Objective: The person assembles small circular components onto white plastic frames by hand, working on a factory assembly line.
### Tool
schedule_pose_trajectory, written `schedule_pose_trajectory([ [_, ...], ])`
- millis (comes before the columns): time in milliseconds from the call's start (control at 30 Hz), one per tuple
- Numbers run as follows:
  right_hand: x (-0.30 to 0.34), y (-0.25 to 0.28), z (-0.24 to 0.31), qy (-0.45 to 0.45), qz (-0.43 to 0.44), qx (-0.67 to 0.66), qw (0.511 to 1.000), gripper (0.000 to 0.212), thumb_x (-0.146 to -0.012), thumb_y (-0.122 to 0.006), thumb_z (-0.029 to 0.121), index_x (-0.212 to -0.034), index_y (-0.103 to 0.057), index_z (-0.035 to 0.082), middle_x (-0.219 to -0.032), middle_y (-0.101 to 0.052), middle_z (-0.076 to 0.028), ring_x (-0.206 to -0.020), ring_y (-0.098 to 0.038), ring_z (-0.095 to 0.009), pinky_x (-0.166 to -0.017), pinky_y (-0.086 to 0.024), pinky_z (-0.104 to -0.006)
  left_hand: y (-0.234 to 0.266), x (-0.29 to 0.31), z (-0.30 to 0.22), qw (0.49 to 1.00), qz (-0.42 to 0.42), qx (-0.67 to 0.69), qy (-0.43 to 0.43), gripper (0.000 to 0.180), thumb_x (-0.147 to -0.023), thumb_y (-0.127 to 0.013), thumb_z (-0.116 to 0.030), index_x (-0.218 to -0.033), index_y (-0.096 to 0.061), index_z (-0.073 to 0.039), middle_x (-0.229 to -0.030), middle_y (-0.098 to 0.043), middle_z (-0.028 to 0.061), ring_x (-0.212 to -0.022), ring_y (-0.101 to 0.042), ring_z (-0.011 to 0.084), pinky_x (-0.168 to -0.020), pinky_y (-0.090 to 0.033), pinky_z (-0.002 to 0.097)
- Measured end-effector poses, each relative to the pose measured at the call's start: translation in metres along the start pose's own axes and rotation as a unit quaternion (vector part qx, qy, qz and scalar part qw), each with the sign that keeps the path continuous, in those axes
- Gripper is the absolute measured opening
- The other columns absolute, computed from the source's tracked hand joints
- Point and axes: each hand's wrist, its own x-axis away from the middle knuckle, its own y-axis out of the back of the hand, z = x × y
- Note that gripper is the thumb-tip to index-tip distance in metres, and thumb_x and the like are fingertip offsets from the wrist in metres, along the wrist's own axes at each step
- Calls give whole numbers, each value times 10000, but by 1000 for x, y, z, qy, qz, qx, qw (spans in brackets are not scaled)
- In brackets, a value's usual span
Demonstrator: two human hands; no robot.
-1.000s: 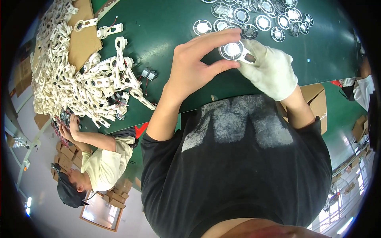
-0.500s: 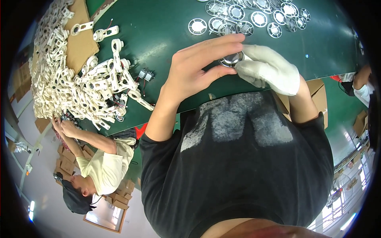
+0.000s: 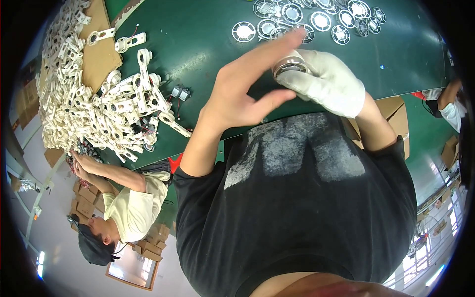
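Note:
In my gloved right hand (image 3: pixel 332 83) is a round, silvery metal ring-shaped part (image 3: pixel 291 63), pinched by its rim between thumb and fingers. My bare left hand (image 3: pixel 238 88) is beside it on the left, fingers and thumb spread apart with nothing between them. Its fingertips are close to the ring; whether they touch it I cannot tell. Beyond my hands, several round silvery spoked discs (image 3: pixel 320 21) lie scattered on the green table (image 3: pixel 198 44).
A large heap of white plastic arm-shaped parts (image 3: pixel 94 106) covers the table's left side, partly over a cardboard sheet (image 3: pixel 102 44). Small dark motors with wires (image 3: pixel 180 93) lie beside it. A co-worker (image 3: pixel 128 198) works at the left edge. An opened carton (image 3: pixel 393 116) stands below the near edge.
My left thumb and fingers have come off the ring and spread wider. My right hand has turned and shifted slightly left with the ring, showing more of its side.

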Motion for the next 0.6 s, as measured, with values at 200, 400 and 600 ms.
schedule_pose_trajectory([
  [200,-3,-10,-17,218,-124,214,944,227,-979,-631,321,-1134,-701,171,-752,-666,-80,-694,-685,-240,-647,-535,-375,-5,-3,5,995,-2,78,61,472,-953,-740,-186,-1323,-607,75,-1284,-676,244,-1168,-673,280,-953,-547,354],
  [400,-9,-17,-27,290,-210,350,865,215,-945,-664,335,-1098,-709,191,-754,-699,-76,-647,-701,-312,-568,-559,-425,-1,-6,12,992,-19,124,17,297,-953,-732,-157,-1144,-700,68,-1227,-715,222,-1115,-694,272,-922,-557,337],
  [600,-3,-14,-3,117,-167,379,903,339,-932,-671,414,-1114,-703,129,-781,-717,-96,-759,-731,-304,-666,-570,-403,38,-17,-11,986,33,-74,143,189,-899,-779,-116,-1081,-796,-67,-877,-643,25,-823,-624,130,-772,-507,268],
])
